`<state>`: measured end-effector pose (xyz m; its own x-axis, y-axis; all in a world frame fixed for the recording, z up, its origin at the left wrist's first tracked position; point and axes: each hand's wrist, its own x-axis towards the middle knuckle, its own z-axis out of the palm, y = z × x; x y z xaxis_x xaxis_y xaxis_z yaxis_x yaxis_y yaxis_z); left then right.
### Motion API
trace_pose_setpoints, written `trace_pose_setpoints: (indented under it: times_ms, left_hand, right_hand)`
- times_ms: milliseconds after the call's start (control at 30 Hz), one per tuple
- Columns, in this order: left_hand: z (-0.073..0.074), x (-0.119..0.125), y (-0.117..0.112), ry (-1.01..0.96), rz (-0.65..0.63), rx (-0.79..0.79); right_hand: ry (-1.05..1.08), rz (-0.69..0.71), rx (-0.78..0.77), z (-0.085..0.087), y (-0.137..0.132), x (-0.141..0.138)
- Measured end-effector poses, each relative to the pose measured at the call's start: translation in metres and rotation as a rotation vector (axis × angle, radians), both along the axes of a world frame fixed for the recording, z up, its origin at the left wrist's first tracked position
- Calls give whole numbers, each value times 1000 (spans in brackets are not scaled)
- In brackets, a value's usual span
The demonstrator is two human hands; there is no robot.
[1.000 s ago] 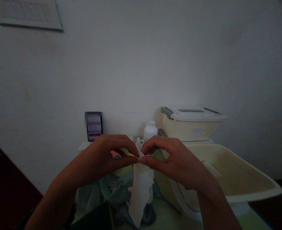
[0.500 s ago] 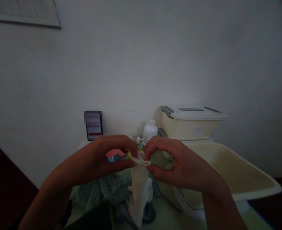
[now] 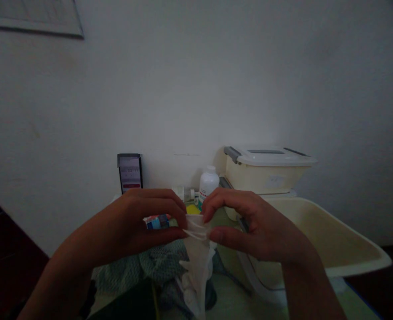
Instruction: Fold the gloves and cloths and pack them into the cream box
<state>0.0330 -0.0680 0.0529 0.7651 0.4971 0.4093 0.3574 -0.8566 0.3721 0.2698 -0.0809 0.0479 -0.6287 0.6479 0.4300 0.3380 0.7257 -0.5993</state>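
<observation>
A thin whitish disposable glove [image 3: 196, 258] hangs between my hands with its rolled cuff at the top and its fingers dangling. My left hand [image 3: 150, 218] pinches the left side of the cuff between thumb and fingers. On the opposite side my right hand [image 3: 239, 222] grips the cuff the same way. Below the glove lies a bundle of blue-green knitted fabric [image 3: 153, 262], partly covered by it. A small blue-and-red packet [image 3: 156, 222] shows behind my left fingers.
A phone [image 3: 130, 173] stands against the wall. A white bottle [image 3: 209, 182] and a smaller clear bottle [image 3: 183, 193] are behind my hands. To the right sit a lidded cream storage box [image 3: 263, 178] and an open cream bin [image 3: 353, 266]. A dark flat object [image 3: 130, 302] lies in front.
The cuff has turned from a narrow loop to a wider, flatter band between my fingers. Both hands stay in nearly the same place, and the glove's fingers below have swung and spread slightly.
</observation>
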Motion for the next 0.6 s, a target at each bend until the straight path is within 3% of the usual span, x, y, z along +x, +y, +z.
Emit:
trace_pose_setpoints:
  times_ms: [233, 400, 600]
  left_hand:
    - [-1, 5, -2, 3, 29, 43]
    - [-1, 7, -2, 1, 91, 97]
    - [-2, 6, -1, -52, 56, 114]
  right_hand:
    - [-12, 12, 15, -2, 0, 1]
    - [15, -101, 69, -1, 0, -3]
    - [-16, -103, 127, -1, -2, -3]
